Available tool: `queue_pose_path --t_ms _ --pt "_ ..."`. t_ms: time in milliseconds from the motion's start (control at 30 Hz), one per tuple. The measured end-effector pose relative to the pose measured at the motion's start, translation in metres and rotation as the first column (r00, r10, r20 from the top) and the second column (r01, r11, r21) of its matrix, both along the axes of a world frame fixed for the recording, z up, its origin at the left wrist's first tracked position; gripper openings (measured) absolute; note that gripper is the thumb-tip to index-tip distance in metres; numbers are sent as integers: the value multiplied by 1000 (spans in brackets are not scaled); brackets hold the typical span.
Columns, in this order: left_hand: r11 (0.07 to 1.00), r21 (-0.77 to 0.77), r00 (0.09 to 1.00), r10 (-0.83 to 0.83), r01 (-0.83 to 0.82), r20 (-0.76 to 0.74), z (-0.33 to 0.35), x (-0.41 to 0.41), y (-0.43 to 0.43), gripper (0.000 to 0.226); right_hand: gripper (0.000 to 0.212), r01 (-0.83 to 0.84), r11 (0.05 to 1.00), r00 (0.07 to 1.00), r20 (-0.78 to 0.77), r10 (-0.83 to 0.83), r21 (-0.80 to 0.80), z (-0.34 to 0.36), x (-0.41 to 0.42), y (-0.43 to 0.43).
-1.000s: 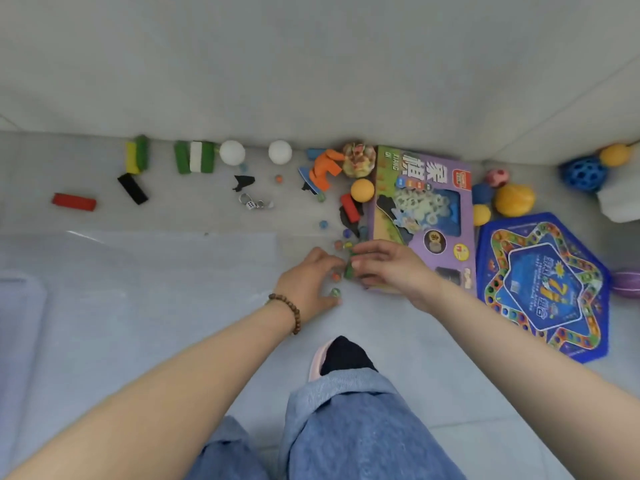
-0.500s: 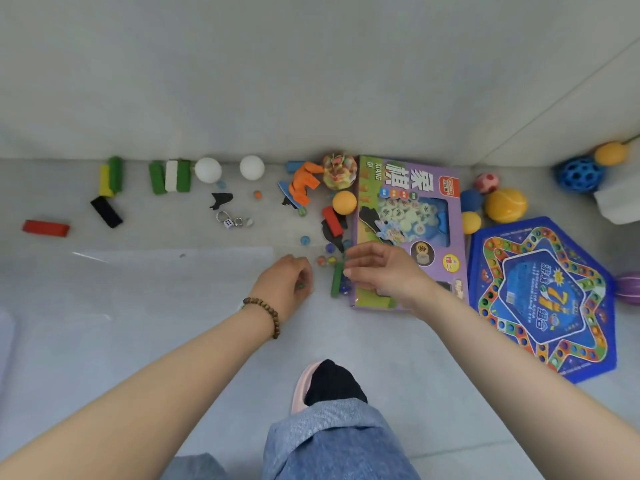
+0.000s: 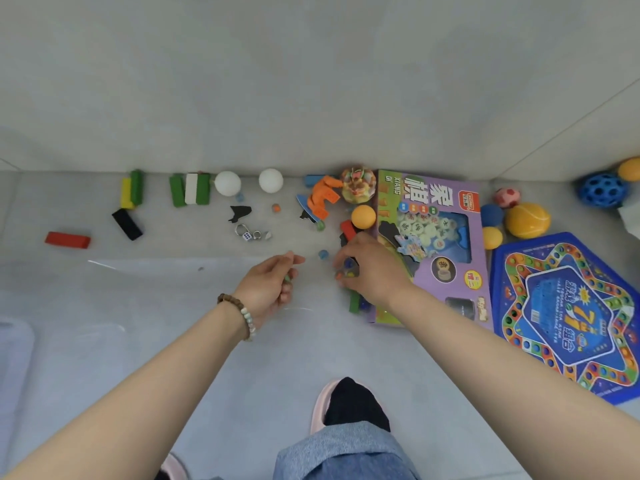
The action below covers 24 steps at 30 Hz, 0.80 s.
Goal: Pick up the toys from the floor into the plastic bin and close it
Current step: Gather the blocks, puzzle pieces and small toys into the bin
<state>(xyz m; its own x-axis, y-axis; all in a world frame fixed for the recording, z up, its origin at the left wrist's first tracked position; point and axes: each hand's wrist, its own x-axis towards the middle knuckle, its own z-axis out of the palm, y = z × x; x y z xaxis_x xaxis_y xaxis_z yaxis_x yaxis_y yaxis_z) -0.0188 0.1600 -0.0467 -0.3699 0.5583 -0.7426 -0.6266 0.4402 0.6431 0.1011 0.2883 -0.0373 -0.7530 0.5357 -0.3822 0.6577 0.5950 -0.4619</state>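
Note:
Small toys lie scattered on the grey floor along the wall. My left hand [image 3: 272, 284] hovers just above the floor, palm turned inward, fingers curled round small marbles, one of them green. My right hand [image 3: 372, 268] reaches down beside the purple chess box [image 3: 433, 188], its fingertips pinching a cluster of coloured marbles [image 3: 346, 270]. A loose blue marble [image 3: 322, 254] lies between the two hands. A green block [image 3: 354, 302] pokes out under my right wrist. A clear plastic sheet or lid [image 3: 138, 289] lies flat under my left arm; I see no bin body.
A blue star game board [image 3: 568, 317] lies at right, with balls [image 3: 527, 220] behind it. An orange ball [image 3: 363, 215], orange pieces [image 3: 323, 197], white balls [image 3: 227, 183], a dice with rings [image 3: 247, 234] and red [image 3: 67, 240], black [image 3: 127, 224] and green blocks [image 3: 188, 188] lie ahead. My foot [image 3: 349, 403] is below.
My left hand has lifted off the floor and turned, with marbles in it. My right hand has slid left from the box edge onto the marble cluster.

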Motion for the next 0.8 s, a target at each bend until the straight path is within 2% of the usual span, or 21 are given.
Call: queue_pose_path --t_ms 100,300,367,500,567,633,700,767,800 --pt "997 -26 990 74 -71 119 -2 0 -5 25 17 -17 1000 1000 13 17 26 -5 -4 -3" --pt "994 2 982 112 -113 152 -2 -4 -13 27 17 -9 1000 1000 -8 9 -10 -9 0 -7" --pt "990 13 969 136 -141 208 -2 -5 -16 27 16 51 997 999 -14 -52 -59 -11 0 -8" --pt "993 37 933 90 -110 348 -1 -2 -19 30 15 264 938 950 -106 -292 -223 1 -18 -18" --pt "993 59 909 71 -105 411 -2 0 -19 34 14 272 886 913 -190 -361 -377 14 -30 -31" --pt "986 94 879 75 -135 471 -2 -1 -17 36 17 206 837 908 -220 -357 -507 27 -39 -45" --pt "972 102 844 131 -213 521 -2 -2 -14 36 18 169 830 913 -232 -335 -532 33 -42 -49" --pt "954 44 816 230 -298 531 0 -5 -11 34 17 231 832 879 -257 -401 -505 32 -40 -38" --pt "952 19 832 258 -307 492 -1 -7 -11 33 17 292 831 856 -257 -448 -473 28 -37 -29"
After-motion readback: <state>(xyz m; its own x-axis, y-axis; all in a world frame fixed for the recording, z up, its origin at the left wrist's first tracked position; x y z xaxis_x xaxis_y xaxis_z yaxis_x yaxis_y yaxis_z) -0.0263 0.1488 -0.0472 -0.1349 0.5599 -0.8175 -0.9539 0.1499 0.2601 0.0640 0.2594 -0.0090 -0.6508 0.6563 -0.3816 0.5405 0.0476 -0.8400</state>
